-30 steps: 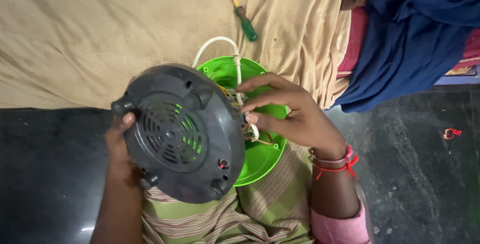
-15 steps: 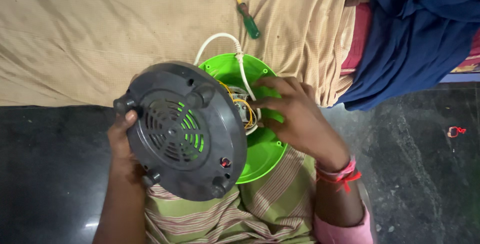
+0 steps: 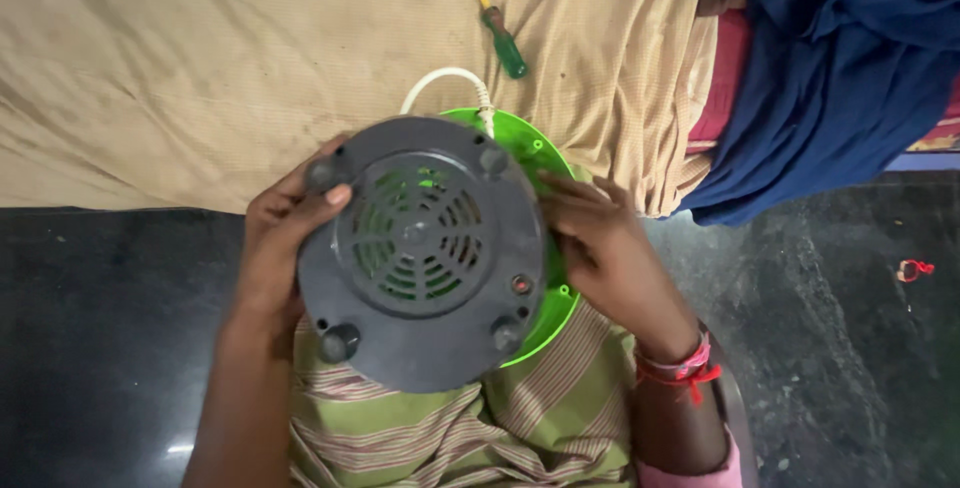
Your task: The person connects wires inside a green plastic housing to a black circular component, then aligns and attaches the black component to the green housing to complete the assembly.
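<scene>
Dark grey round base plate [image 3: 425, 253] now sits almost square over the open mouth of the bright green housing [image 3: 545, 238], both resting on the person's lap over a green striped cloth [image 3: 540, 418]. Judging by fit: cover looks laid in place but not fastened; a crescent of green shows on the right and lower right, so it is offset or not fully seated. Wiring inside is hidden under the plate. At least one screw hole on the plate looks unfilled, with a small reddish spot near the right rim, though I can't tell for certain at this size. Left hand [image 3: 280, 238] wraps the plate's left edge, thumb lying on top near a rubber foot, fingers curled under, closed on the plate. Right hand [image 3: 600, 248] is pressed flat against the housing's right side, fingers spread along the rim, bracing rather than pinching. Plate: matte moulded plastic, dusty, central circular vent grille with radial slots, four stubby round feet near the rim. Housing: glossy smooth plastic, bowl-shaped, small screw bosses on the lip. White power cord [image 3: 445, 83] loops out from the top edge through a ribbed strain relief. Screwdriver [image 3: 495, 23], green translucent handle with a yellow shank, lies well apart on the tan woven bedsheet [image 3: 200, 78], which is creased and stained. Blue cloth [image 3: 830, 78] heaped upper right; dark speckled stone floor [image 3: 850, 348] below.
</scene>
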